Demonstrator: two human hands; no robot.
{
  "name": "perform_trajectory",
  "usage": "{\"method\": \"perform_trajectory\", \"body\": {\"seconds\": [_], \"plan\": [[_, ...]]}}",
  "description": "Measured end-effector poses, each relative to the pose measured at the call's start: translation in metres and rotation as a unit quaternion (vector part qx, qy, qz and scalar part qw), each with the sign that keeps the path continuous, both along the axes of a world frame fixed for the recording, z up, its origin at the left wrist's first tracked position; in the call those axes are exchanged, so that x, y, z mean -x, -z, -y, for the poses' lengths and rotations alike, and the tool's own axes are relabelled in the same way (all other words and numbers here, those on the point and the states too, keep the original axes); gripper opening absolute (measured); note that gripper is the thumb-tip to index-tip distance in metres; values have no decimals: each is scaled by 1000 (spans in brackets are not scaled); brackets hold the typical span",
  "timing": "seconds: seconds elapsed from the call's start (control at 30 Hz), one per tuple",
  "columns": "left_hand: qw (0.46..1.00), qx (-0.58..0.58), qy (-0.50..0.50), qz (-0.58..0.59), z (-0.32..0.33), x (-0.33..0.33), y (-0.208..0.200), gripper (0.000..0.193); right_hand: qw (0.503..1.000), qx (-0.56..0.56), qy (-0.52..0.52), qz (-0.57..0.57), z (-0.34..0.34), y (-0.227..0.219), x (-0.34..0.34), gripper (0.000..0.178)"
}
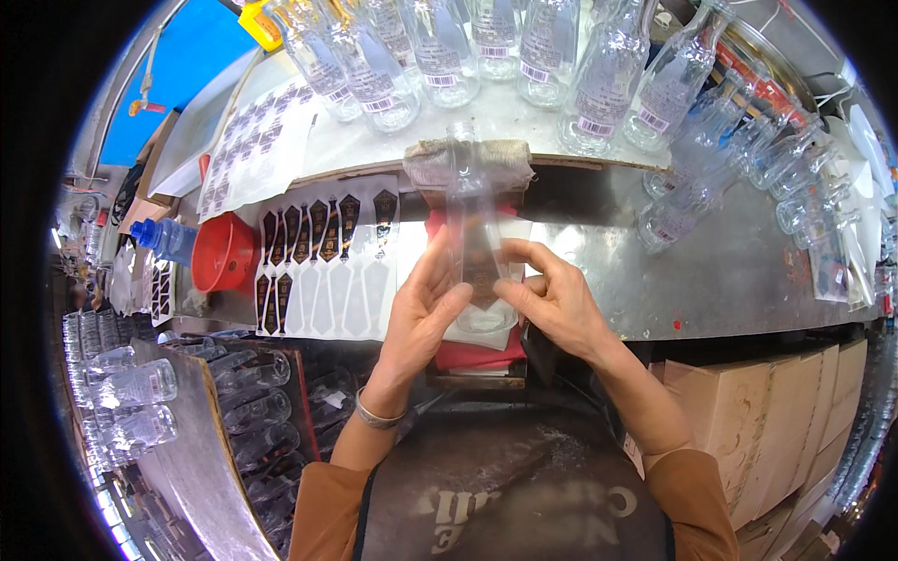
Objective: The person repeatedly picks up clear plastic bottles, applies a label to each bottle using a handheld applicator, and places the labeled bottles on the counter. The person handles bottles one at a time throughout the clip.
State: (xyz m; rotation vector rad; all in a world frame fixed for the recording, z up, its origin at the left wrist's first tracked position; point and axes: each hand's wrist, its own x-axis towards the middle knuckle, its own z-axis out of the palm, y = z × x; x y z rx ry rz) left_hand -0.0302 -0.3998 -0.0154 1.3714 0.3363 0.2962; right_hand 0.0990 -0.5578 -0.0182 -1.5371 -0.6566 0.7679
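A clear glass bottle (485, 321) lies before me, base toward me. Its neck rests on a block (426, 166) wrapped in beige cloth. Along its body shows a dark, tie-shaped label (481, 271) with a pointed lower end. My left hand (426, 307) grips the bottle's left side, thumb bent toward the label. From the right, my right hand (554, 297) curls its fingers against the glass, with its thumb by the label's lower part. Left of the bottle lies a white label sheet (348, 297), with several dark labels and blank tie-shaped outlines. Red cloth (477, 359) shows under the bottle.
Several clear bottles (599, 98) stand on a raised white board (374, 148) at the back. More bottles lie on the metal table (645, 290) at right. A red plastic container (224, 254) stands at left. Cardboard boxes (748, 411) are below right; bottles fill a crate (257, 411) below left.
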Motion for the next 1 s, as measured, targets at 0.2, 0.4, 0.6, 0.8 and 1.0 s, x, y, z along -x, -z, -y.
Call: {"method": "perform_trajectory", "body": {"seconds": [0.2, 0.4, 0.6, 0.8, 1.0], "plan": [[1000, 15, -2, 4, 2, 0, 0, 70, 1000, -5, -20, -12, 0, -3, -1, 45], [1000, 13, -7, 1, 2, -1, -1, 68, 1000, 11, -17, -7, 0, -3, 0, 45], [1000, 14, -15, -3, 3, -2, -2, 67, 1000, 2, 9, 1, -2, 1, 0, 48], [1000, 13, -15, -1, 3, -3, -3, 68, 1000, -2, 10, -2, -2, 0, 0, 48], [1000, 9, -11, 1, 3, -3, -3, 69, 999, 23, -27, -26, 0, -7, -3, 46]]}}
